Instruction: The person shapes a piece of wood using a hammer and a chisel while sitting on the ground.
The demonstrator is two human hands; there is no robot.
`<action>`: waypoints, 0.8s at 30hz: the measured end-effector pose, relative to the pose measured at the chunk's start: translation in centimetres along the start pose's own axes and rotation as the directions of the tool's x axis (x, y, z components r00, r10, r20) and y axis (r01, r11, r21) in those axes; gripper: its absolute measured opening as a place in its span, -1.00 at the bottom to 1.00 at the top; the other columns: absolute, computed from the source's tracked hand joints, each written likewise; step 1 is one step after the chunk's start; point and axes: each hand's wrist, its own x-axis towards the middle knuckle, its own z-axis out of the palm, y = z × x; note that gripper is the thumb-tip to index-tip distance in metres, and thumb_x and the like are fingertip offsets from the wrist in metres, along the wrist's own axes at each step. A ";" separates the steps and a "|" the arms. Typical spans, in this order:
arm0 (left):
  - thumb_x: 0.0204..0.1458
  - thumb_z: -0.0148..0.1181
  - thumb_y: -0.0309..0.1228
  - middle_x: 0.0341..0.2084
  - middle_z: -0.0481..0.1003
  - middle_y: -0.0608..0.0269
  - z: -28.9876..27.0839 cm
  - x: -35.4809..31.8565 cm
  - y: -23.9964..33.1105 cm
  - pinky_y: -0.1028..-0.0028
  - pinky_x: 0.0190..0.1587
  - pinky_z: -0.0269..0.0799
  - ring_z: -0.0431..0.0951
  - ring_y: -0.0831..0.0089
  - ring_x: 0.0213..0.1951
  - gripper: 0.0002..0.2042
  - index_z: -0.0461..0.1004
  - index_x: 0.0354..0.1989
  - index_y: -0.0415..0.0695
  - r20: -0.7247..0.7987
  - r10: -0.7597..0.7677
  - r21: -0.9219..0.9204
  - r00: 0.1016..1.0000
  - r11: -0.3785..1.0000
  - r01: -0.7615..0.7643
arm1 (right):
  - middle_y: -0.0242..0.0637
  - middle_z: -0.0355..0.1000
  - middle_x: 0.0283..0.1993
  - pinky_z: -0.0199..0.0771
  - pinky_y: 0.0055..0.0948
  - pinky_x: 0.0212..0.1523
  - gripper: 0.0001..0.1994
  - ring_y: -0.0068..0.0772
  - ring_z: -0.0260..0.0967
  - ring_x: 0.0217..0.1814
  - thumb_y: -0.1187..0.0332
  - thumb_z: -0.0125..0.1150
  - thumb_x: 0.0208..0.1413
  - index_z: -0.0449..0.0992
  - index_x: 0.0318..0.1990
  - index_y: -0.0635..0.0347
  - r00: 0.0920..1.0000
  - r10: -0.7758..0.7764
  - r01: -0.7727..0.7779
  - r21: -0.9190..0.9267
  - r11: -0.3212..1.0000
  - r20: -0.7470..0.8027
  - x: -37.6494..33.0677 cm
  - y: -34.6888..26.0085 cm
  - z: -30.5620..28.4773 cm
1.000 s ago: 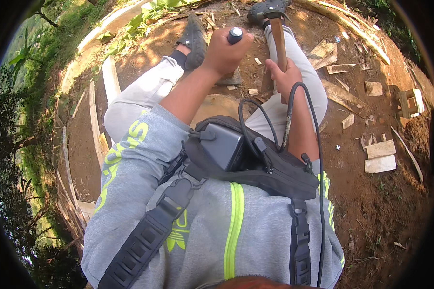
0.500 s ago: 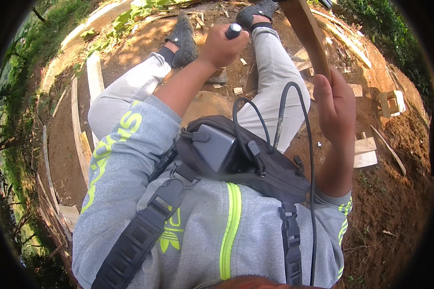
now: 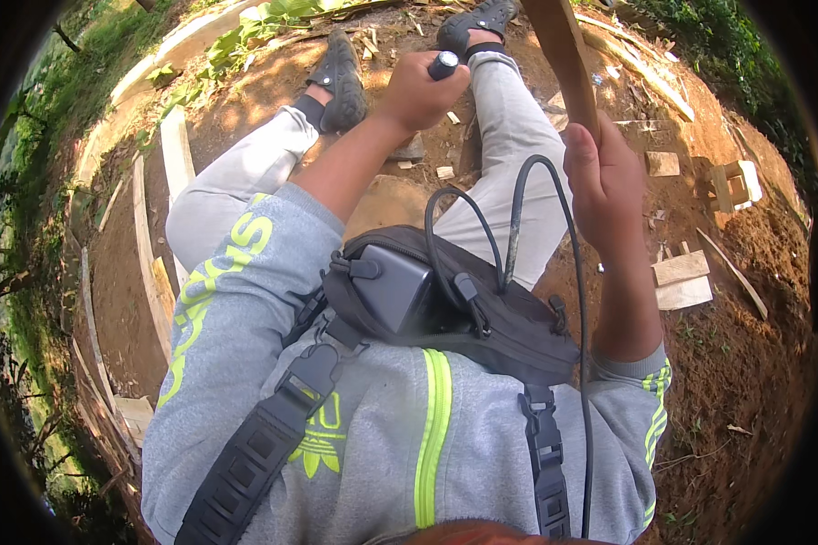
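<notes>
My left hand [image 3: 422,93] has its fingers curled around the black handle [image 3: 443,65], butt end facing up at me. To its right, my right hand [image 3: 606,182] wraps the wooden handle [image 3: 565,68], which slants up and leftward, far end out of view.

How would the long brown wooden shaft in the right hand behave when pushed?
The shaft is probably stiff, extending thick from the right hand without sagging. Its flat-looking side might resist rolling. Weight is uncertain: its upper end leaves the picture.
</notes>
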 end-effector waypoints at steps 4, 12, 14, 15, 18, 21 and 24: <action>0.14 0.29 -0.26 -0.70 0.44 0.37 0.2 0.0 -0.7 0.39 -0.52 0.31 0.37 0.59 -0.60 -0.69 0.49 -0.56 -0.20 0.006 -0.067 0.040 0.998 0.997 0.067 | -0.05 0.44 -0.48 0.40 -0.16 -0.34 -0.64 -0.06 0.42 -0.45 0.08 0.10 0.45 0.52 -0.10 0.28 0.988 0.006 0.055 -0.387 0.921 0.153 0.8 0.5 -0.1; 0.19 0.27 -0.29 -0.69 0.36 0.48 -0.3 0.6 -0.5 0.43 -0.49 0.25 0.30 0.66 -0.57 -0.69 0.44 -0.57 -0.14 -0.023 -0.034 0.035 0.999 0.999 0.034 | 0.01 0.46 -0.45 0.41 -0.08 -0.32 -0.63 0.08 0.45 -0.41 0.08 0.10 0.44 0.50 -0.13 0.28 0.996 0.017 0.010 -0.300 0.954 0.088 -0.2 0.9 -0.6; 0.21 0.26 -0.30 -0.69 0.32 0.53 0.1 0.4 -0.3 0.44 -0.49 0.20 0.26 0.70 -0.56 -0.67 0.39 -0.58 -0.11 -0.019 0.003 -0.003 1.000 1.000 -0.003 | 0.04 0.47 -0.43 0.41 -0.03 -0.30 -0.62 0.16 0.47 -0.36 0.06 0.11 0.42 0.50 -0.15 0.27 1.000 0.007 -0.004 -0.117 0.993 0.025 -0.8 1.0 -0.3; 0.21 0.26 -0.30 -0.69 0.32 0.53 0.3 0.0 -0.7 0.44 -0.49 0.19 0.26 0.71 -0.56 -0.67 0.39 -0.59 -0.11 -0.020 -0.019 0.014 1.000 1.000 0.019 | 0.06 0.48 -0.42 0.41 -0.01 -0.29 -0.62 0.20 0.47 -0.34 0.05 0.12 0.42 0.49 -0.16 0.27 1.000 0.007 -0.007 -0.023 1.000 -0.008 -1.0 1.1 -0.2; 0.21 0.26 -0.30 -0.69 0.31 0.54 0.2 0.4 -0.8 0.45 -0.49 0.18 0.26 0.72 -0.56 -0.66 0.37 -0.60 -0.12 -0.017 -0.023 0.052 1.000 0.998 0.024 | 0.03 0.47 -0.44 0.40 -0.04 -0.31 -0.62 0.14 0.47 -0.38 0.06 0.11 0.43 0.49 -0.17 0.28 0.995 -0.021 0.052 -0.313 0.948 0.101 -0.3 0.4 -0.9; 0.21 0.26 -0.31 -0.69 0.31 0.54 0.3 0.2 -0.7 0.45 -0.49 0.17 0.26 0.72 -0.55 -0.65 0.36 -0.61 -0.12 -0.015 -0.029 0.013 0.999 1.000 0.029 | 0.02 0.47 -0.45 0.41 -0.02 -0.31 -0.61 0.14 0.48 -0.38 0.05 0.09 0.44 0.49 -0.17 0.26 0.997 -0.028 0.043 -0.243 0.969 0.065 -0.3 0.5 -0.8; 0.22 0.24 -0.32 -0.69 0.30 0.54 0.6 0.7 -0.3 0.46 -0.50 0.16 0.25 0.73 -0.56 -0.65 0.35 -0.62 -0.11 -0.033 -0.059 0.008 0.998 0.998 0.059 | 0.00 0.46 -0.48 0.41 -0.04 -0.33 -0.60 0.11 0.48 -0.41 0.02 0.06 0.45 0.49 -0.18 0.25 0.988 -0.094 0.139 -0.466 0.874 0.120 -0.1 2.3 0.4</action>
